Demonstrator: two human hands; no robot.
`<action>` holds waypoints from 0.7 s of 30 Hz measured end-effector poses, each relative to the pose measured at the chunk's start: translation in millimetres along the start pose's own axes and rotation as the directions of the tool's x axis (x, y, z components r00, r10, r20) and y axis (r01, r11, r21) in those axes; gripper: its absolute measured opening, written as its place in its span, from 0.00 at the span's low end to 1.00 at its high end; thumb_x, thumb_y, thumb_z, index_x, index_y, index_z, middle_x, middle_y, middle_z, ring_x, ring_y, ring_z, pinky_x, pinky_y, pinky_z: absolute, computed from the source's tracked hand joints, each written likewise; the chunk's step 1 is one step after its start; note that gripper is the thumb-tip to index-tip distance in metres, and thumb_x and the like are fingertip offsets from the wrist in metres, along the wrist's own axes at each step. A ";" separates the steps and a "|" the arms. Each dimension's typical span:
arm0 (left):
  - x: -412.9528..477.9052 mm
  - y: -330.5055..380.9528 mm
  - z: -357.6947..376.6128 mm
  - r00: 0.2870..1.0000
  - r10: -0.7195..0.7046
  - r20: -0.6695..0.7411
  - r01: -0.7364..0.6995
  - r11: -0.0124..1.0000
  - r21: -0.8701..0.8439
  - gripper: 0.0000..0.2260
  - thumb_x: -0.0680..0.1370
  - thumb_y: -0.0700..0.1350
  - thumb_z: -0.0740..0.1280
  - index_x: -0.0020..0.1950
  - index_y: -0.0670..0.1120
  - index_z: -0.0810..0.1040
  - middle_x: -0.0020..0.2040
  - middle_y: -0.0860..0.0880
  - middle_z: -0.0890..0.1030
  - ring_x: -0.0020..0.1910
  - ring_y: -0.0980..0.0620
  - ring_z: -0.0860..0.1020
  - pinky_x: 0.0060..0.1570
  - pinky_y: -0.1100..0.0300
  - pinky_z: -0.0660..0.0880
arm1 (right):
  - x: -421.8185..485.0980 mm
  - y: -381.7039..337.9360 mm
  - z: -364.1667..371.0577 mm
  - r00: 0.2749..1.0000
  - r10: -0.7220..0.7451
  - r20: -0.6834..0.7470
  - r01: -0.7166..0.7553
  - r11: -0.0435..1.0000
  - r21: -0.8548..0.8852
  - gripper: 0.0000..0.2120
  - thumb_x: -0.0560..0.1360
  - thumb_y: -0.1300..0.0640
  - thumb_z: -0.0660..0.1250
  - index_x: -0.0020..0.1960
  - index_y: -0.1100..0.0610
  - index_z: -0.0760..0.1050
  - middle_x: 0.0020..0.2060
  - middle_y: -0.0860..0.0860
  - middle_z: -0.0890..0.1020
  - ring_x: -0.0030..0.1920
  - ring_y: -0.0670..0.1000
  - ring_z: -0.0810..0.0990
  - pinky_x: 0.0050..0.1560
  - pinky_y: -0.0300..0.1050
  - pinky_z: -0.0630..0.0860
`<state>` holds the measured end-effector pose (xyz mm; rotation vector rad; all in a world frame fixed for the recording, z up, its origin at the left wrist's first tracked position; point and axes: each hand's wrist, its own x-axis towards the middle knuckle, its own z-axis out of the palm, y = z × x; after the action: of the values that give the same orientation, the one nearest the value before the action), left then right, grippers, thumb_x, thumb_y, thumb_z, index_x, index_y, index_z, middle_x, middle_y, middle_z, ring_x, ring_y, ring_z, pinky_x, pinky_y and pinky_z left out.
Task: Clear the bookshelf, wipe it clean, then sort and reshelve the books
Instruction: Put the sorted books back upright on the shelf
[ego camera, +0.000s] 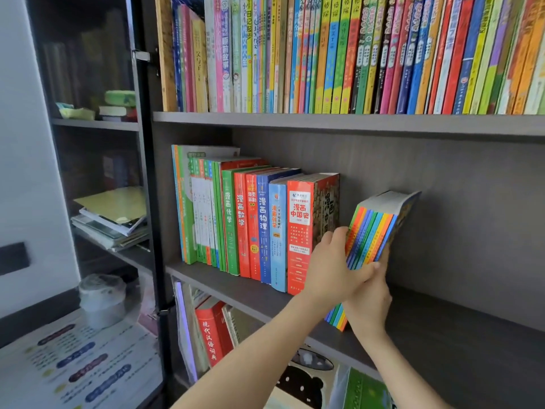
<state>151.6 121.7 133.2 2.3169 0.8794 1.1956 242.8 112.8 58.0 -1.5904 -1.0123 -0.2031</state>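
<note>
On the middle board of the dark grey wood-grain bookshelf [442,335], roughly halfway along and close to its front edge, sits a bundle of thin books with rainbow-coloured spines [371,231], and both hands are on it. Its long axis runs slanted, not upright: the foot is down by the board's front edge and the top leans off to the right and back toward the rear panel. The spines face outward, with the white page edges showing on top. The left hand [330,264] is clamped on the bundle's left side, with its thumb laid across the spines and its fingers curled over the left cover. The right hand [368,305] wraps the lower part from the right, fingers curled round the far side. Just beside the left hand, toward the board's left end, a row of upright red, blue and green paperbacks [244,225] stands straight. Up on the board above, a tight row of colourful thin children's books [354,54] fills the whole width.
</note>
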 end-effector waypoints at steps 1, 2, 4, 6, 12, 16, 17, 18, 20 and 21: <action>2.8 1.0 2.1 1.000 -0.004 -0.017 0.004 1.000 0.027 0.30 0.74 0.57 0.70 0.71 0.48 0.64 0.63 0.51 0.71 0.58 0.56 0.70 0.51 0.66 0.66 | 5.0 2.8 -0.7 1.000 0.013 0.022 -0.013 0.999 0.035 0.35 0.73 0.55 0.71 0.74 0.61 0.59 0.58 0.55 0.79 0.52 0.55 0.81 0.45 0.48 0.76; 5.4 1.3 4.2 0.999 -0.005 -0.033 0.006 0.999 0.050 0.29 0.74 0.57 0.70 0.70 0.48 0.65 0.63 0.51 0.71 0.57 0.57 0.70 0.51 0.66 0.66 | 8.8 4.0 -1.1 0.999 0.007 0.045 -0.009 0.998 0.055 0.34 0.73 0.56 0.71 0.73 0.62 0.60 0.57 0.54 0.79 0.52 0.54 0.81 0.44 0.45 0.74; 10.0 -1.1 4.5 0.998 -0.015 -0.067 0.019 0.998 0.059 0.28 0.73 0.58 0.71 0.67 0.48 0.66 0.60 0.51 0.72 0.52 0.59 0.67 0.49 0.66 0.66 | 13.7 0.7 -0.4 0.996 0.000 0.091 -0.004 0.999 0.041 0.32 0.73 0.55 0.71 0.72 0.63 0.62 0.55 0.53 0.80 0.52 0.55 0.81 0.43 0.42 0.70; 13.9 -10.0 -1.5 0.993 -0.078 -0.088 0.083 0.995 0.054 0.26 0.72 0.59 0.71 0.62 0.47 0.67 0.55 0.53 0.71 0.49 0.59 0.66 0.46 0.65 0.65 | 16.8 -9.3 8.2 0.993 0.010 0.119 -0.013 1.000 0.021 0.32 0.74 0.52 0.69 0.72 0.63 0.61 0.58 0.55 0.79 0.55 0.59 0.79 0.43 0.42 0.68; 28.8 -13.1 -27.1 0.982 -0.140 -0.126 0.185 0.838 0.513 0.28 0.73 0.64 0.66 0.58 0.43 0.65 0.52 0.47 0.72 0.46 0.51 0.75 0.39 0.62 0.69 | 28.8 -16.4 33.8 0.944 0.023 0.330 -0.018 1.000 -0.018 0.54 0.67 0.42 0.74 0.77 0.45 0.37 0.76 0.55 0.58 0.74 0.60 0.61 0.66 0.65 0.68; 45.6 -8.8 -46.6 0.954 0.186 -0.234 0.018 0.748 0.664 0.32 0.74 0.67 0.61 0.64 0.41 0.69 0.57 0.44 0.73 0.57 0.47 0.72 0.57 0.56 0.70 | 28.9 2.5 21.7 0.869 0.026 0.494 0.015 0.997 -0.078 0.62 0.64 0.41 0.76 0.74 0.42 0.28 0.77 0.53 0.51 0.76 0.57 0.57 0.68 0.62 0.67; 54.9 -9.8 -54.1 0.937 0.259 -0.235 -0.034 0.737 0.676 0.34 0.75 0.67 0.59 0.67 0.40 0.68 0.62 0.42 0.73 0.63 0.44 0.71 0.64 0.53 0.67 | 23.2 7.8 19.7 0.854 0.051 0.518 0.001 0.995 -0.100 0.63 0.63 0.41 0.77 0.74 0.42 0.27 0.77 0.54 0.52 0.75 0.58 0.60 0.68 0.61 0.68; 64.5 -12.8 -62.6 0.941 0.289 -0.177 -0.094 0.725 0.682 0.35 0.76 0.67 0.57 0.71 0.40 0.67 0.68 0.41 0.71 0.69 0.43 0.67 0.70 0.50 0.62 | 16.1 13.2 20.6 0.842 0.082 0.533 -0.015 0.992 -0.128 0.64 0.64 0.42 0.77 0.74 0.44 0.26 0.76 0.55 0.55 0.73 0.58 0.64 0.67 0.58 0.70; 82.5 -19.5 -73.0 0.959 0.280 0.033 -0.229 0.706 0.670 0.34 0.78 0.65 0.52 0.74 0.41 0.63 0.75 0.43 0.65 0.76 0.45 0.57 0.76 0.51 0.49 | 5.1 21.0 26.7 0.847 0.131 0.514 -0.053 0.985 -0.163 0.64 0.65 0.43 0.77 0.75 0.50 0.28 0.75 0.57 0.59 0.70 0.58 0.68 0.65 0.55 0.72; 86.5 -23.1 -73.2 0.958 0.267 0.105 -0.269 0.708 0.653 0.33 0.79 0.64 0.50 0.75 0.41 0.64 0.75 0.44 0.64 0.77 0.47 0.55 0.75 0.53 0.46 | 2.6 23.1 30.7 0.858 0.134 0.495 -0.061 0.985 -0.161 0.63 0.65 0.43 0.77 0.75 0.51 0.28 0.74 0.57 0.60 0.71 0.58 0.67 0.65 0.55 0.71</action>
<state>121.1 201.5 211.1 3.1136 1.1372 1.0995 248.5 142.1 33.6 -1.8702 -1.3347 0.2365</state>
